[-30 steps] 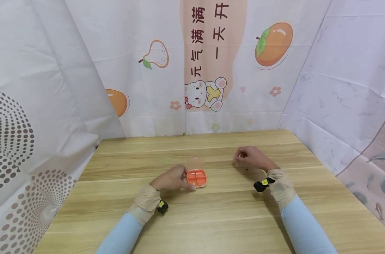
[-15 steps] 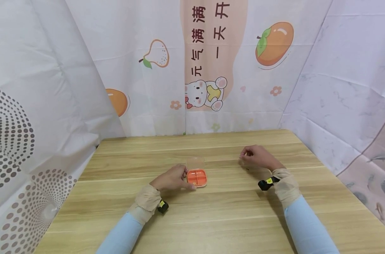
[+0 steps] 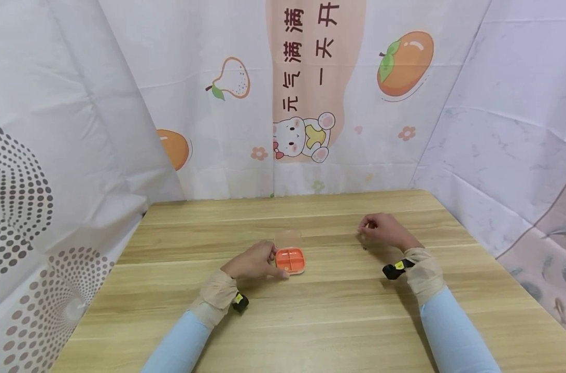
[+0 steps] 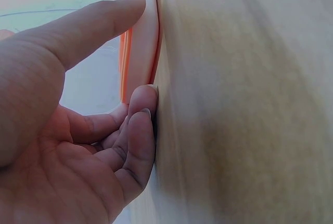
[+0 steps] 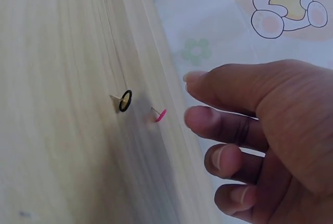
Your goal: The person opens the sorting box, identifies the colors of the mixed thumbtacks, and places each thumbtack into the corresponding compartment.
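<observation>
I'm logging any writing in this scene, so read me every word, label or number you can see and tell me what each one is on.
"元气满满" runs down the peach banner on the backdrop cloth, as its left column.
"一天开" runs down the same banner as its right column; anything above is cut off by the frame's top edge.
The orange box by the left hand shows no label.
The tiny pins near the right hand and the wrist bands show nothing readable.

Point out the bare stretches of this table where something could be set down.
Bare wood runs along the near table edge between the sleeves, and across the far strip by the curtain. Crowded: the orange box at the left hand; two small pins lie by the right hand.
</observation>
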Demonstrator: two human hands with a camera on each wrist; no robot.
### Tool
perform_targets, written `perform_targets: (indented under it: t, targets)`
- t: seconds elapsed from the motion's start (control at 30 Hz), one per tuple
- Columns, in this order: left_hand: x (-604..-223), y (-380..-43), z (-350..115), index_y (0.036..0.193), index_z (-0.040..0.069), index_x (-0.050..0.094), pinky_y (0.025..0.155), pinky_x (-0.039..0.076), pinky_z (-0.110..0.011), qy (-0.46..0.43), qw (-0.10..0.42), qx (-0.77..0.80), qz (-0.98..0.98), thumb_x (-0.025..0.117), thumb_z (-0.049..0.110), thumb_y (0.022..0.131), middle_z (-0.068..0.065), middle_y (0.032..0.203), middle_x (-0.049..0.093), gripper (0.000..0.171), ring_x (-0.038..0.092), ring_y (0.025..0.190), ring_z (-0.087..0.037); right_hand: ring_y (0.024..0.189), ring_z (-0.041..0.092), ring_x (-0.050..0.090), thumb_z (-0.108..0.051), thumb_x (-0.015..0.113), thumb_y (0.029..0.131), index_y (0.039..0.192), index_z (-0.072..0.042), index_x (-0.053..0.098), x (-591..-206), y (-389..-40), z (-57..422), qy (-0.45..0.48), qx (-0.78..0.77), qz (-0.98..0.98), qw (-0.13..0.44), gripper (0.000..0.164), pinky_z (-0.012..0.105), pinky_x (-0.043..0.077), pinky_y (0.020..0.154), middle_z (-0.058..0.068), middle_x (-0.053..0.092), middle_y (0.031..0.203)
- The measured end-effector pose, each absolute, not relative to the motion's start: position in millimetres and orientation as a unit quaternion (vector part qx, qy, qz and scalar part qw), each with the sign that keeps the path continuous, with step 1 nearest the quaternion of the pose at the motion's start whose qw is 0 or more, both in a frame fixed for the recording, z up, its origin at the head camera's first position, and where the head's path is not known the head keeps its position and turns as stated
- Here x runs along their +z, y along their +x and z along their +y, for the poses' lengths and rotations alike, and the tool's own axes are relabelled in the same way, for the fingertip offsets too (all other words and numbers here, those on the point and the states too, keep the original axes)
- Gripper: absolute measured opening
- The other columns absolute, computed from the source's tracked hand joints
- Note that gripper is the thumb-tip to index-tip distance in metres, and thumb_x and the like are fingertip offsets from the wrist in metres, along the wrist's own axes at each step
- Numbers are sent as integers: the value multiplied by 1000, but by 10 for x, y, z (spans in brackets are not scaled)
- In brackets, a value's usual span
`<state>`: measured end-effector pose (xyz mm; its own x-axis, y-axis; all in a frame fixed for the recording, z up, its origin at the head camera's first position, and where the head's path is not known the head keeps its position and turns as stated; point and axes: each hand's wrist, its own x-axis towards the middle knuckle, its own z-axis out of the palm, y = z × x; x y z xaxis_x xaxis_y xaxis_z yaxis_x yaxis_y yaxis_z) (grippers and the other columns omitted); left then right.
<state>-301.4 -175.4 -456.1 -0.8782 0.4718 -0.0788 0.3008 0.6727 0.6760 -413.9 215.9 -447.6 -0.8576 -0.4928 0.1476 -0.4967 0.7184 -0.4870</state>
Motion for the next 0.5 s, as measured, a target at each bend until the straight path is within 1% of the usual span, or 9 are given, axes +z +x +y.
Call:
perform_targets:
  t: [0.17,0.33,0.5]
  targets:
    - [-4571,-3015,-1750,105,7,54,66,43,-29,211,128,349,904,82,43,74,-9,97,55,55,48,82,-19,68,15,55,-19,66,93,94,-10,70,-4504,-4139,2169,260,261,-930,16,10,32,44,63,-2,62,74]
    - [-4561,-3007,-1745,105,6,54,66,43,-28,209,126,348,905,82,43,75,-9,97,56,55,48,82,-19,65,15,54,-22,68,92,94,-11,70,-4582,-4179,2175,240,250,-938,25,11,32,44,61,-4,60,70]
    - [-4547,-2999,-1737,106,5,55,65,43,-28,208,127,354,903,82,41,75,-9,97,56,54,48,81,-19,65,15,53,-26,69,91,94,-11,69,-4650,-4193,2162,226,234,-945,20,15,32,43,61,-4,59,71]
